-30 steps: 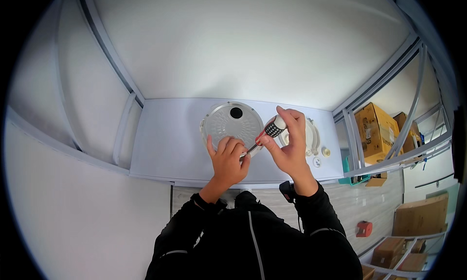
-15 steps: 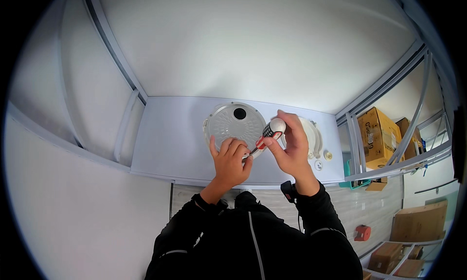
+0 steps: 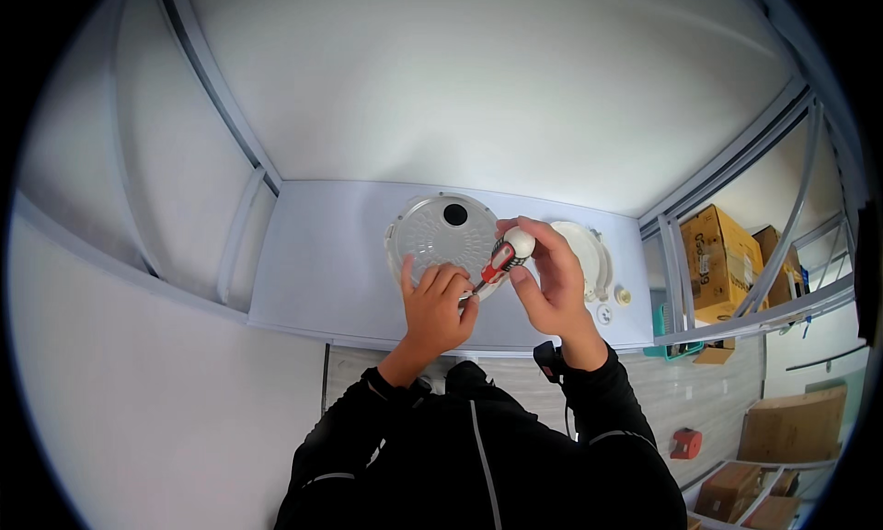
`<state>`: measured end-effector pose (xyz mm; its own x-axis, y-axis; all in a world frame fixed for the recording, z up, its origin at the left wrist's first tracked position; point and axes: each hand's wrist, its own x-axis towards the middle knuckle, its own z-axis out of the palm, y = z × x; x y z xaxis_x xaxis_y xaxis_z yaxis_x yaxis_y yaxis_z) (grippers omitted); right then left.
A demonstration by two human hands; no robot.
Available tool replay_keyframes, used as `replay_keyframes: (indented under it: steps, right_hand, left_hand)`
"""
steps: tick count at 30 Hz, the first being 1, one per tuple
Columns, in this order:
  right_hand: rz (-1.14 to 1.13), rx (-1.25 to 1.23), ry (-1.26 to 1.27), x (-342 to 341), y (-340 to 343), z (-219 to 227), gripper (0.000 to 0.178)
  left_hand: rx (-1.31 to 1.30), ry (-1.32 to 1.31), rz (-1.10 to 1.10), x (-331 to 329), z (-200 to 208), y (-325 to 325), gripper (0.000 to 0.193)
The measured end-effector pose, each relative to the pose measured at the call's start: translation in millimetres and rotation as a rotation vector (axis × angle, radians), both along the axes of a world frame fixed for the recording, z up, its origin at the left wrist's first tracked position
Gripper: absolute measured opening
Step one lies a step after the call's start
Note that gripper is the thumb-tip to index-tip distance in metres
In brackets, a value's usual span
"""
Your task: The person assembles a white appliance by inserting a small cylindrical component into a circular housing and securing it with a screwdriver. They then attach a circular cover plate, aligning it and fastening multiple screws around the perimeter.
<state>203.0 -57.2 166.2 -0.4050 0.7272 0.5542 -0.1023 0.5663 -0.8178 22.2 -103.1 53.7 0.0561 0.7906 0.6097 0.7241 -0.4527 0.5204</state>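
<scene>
A round pale metal cover (image 3: 425,231) with a ribbed middle and a black round spot lies flat on the table. At its near right rim a screwdriver (image 3: 502,257) with a red, black and white handle slants down, its tip hidden by fingers. My right hand (image 3: 556,286) curves round the handle's top end, thumb on the near side and fingers on the far side. My left hand (image 3: 437,309) rests over the cover's near edge. Its thumb and forefinger pinch by the lower shaft, while the other fingers spread over the cover.
Right of the cover lie white round parts (image 3: 581,254), a small yellowish piece (image 3: 623,295) and a small white disc (image 3: 604,315). The light table (image 3: 313,263) stands against a white wall. Beyond the right frame are cardboard boxes (image 3: 722,263) and a teal basket (image 3: 676,349).
My right hand has shifted a little left with its fingers further round the handle top. The screwdriver handle has turned and tipped slightly to the left. My left hand stays in place.
</scene>
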Motion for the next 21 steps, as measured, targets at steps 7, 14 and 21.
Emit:
replay_keyframes:
  steps: [7,14,21]
  right_hand:
    - [-0.138,0.315,-0.249,2.0,3.9,10.1,0.058]
    - [-0.045,0.021,0.024,-0.8,-0.9,1.4,0.051]
    - [-0.180,0.237,-0.228,4.2,2.1,6.3,0.045]
  left_hand:
    - [0.018,0.031,0.025,-0.5,0.4,-1.5,0.018]
    - [0.026,0.033,0.016,-0.8,-4.8,-1.4,0.018]
    - [0.007,0.059,0.073,6.3,6.9,-4.1,0.019]
